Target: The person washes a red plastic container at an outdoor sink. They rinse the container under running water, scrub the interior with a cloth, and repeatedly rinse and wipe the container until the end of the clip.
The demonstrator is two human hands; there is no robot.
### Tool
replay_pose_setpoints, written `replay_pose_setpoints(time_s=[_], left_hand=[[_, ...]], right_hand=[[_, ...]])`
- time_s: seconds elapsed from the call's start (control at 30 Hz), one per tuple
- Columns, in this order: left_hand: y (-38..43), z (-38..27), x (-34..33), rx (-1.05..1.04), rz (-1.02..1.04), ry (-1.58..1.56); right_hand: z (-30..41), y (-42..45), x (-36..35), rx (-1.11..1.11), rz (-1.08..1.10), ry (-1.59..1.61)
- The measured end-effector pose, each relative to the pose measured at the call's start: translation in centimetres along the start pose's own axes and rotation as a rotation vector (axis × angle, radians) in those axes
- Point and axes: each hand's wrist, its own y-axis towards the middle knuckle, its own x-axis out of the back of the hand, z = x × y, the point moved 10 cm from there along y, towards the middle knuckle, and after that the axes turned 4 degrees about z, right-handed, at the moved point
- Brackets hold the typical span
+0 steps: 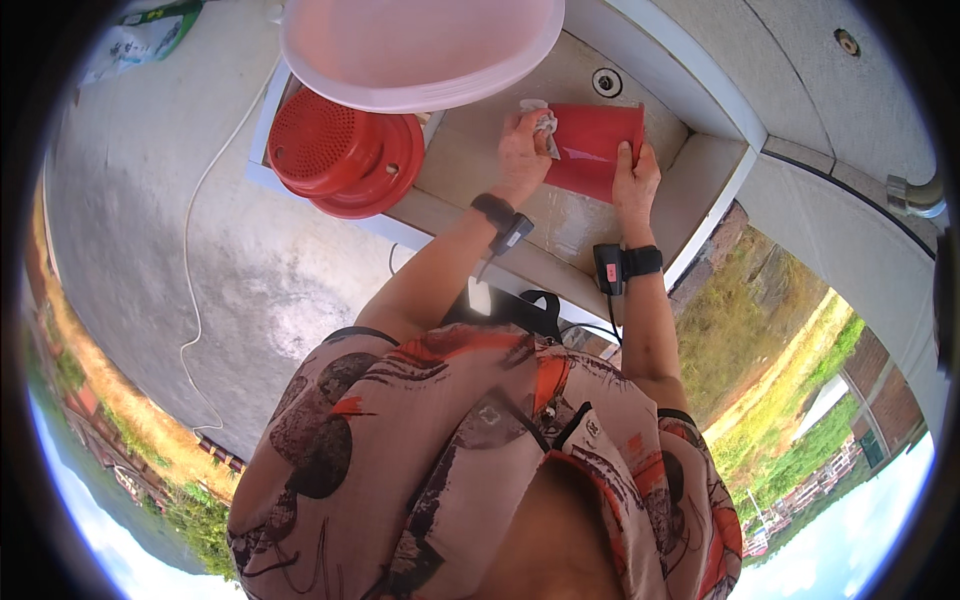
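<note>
A red plastic bin (585,150) lies on its side above the sink floor, its wet outer wall catching the light. My right hand (636,180) grips it at the rim end, thumb on the outer wall. Pinched in my left hand (523,154) is a crumpled whitish cloth (553,124), pressed against the bin's other end. Both are over the tiled sink (480,139), whose floor looks wet below the bin. What lies inside the bin is hidden from me.
A pale pink basin (420,52) stands at the sink's far left. Beside it, a red perforated colander (322,142) rests upside down on other red plasticware (409,169). The round drain (607,82) is beyond the bin. A white cord (189,277) runs along the concrete floor.
</note>
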Motion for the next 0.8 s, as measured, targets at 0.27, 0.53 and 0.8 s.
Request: replay_pose_setpoints(time_s=[0.27, 0.53, 0.8], left_hand=[[-2.4, -6.2, -1.1, -0.188, 0.061, -0.083], [-1.6, -3.7, 0.0, -0.164, 0.053, -0.022], [-2.3, 1.1, 0.8, -0.013, -0.032, -0.007]], right_hand=[[3.6, -0.1, -1.7, 0.076, 0.023, -0.127], [3.7, 0.7, -2.8, 0.007, 0.064, -0.145], [1.6, 0.8, -0.9, -0.133, -0.030, -0.078]])
